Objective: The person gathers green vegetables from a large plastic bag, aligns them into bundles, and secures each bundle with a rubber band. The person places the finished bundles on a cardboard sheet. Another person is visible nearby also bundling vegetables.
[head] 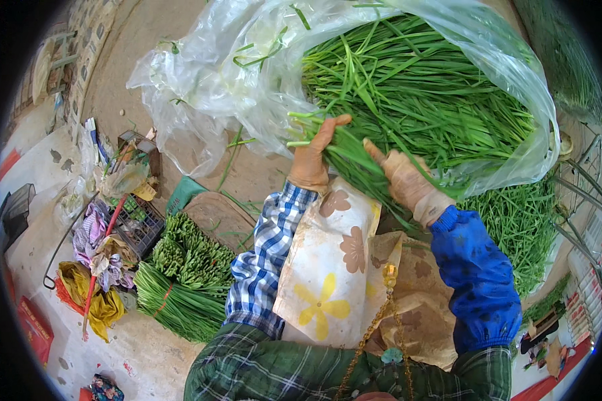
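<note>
My gloved left hand (pixel 312 163) grips a small bunch of garlic chives (pixel 353 156) close to its pale stem ends, with the thumb raised. The leaves slant down to the right, partly blurred. Against those leaves is my gloved right hand (pixel 409 183), index finger stretched out; its other fingers are partly hidden, so whether they hold any leaves is unclear. Just beyond both hands, a thick heap of garlic chives (pixel 426 95) lies inside an opened clear plastic bag (pixel 231 85). A flowered apron (pixel 326 265) covers my lap below the hands.
Bundled chives (pixel 180 306), one tied with a red band, lie at left. Beside them stands a dark plastic crate (pixel 140 220) with cloths and a red stick (pixel 98 270). Loose green leaves (pixel 516 240) are heaped at right, near a metal frame (pixel 582 195).
</note>
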Available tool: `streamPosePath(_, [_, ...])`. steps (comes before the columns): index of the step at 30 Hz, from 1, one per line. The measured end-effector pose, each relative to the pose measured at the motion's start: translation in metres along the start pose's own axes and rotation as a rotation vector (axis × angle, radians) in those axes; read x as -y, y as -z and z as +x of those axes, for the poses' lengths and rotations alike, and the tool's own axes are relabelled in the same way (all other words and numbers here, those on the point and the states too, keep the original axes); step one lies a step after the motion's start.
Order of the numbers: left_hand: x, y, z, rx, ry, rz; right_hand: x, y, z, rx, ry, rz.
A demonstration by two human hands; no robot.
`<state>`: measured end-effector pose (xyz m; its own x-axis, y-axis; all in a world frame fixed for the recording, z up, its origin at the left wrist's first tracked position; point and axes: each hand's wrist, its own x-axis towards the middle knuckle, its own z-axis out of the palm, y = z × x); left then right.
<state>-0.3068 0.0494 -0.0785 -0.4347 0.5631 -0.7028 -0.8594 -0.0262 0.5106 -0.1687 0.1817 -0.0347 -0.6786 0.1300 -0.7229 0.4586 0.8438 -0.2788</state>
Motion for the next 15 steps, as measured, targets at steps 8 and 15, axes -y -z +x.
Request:
streamPosePath(8, [0.027,0.031,-0.015,0.103,-0.016,-0.299,0.000,0.040,0.082,-0.512,-0.221,0.416])
streamPosePath(15, [0.031,0.032,-0.003,0.088,0.074,-0.289,0.012,-0.001,0.134,-0.337,-0.151,0.382])
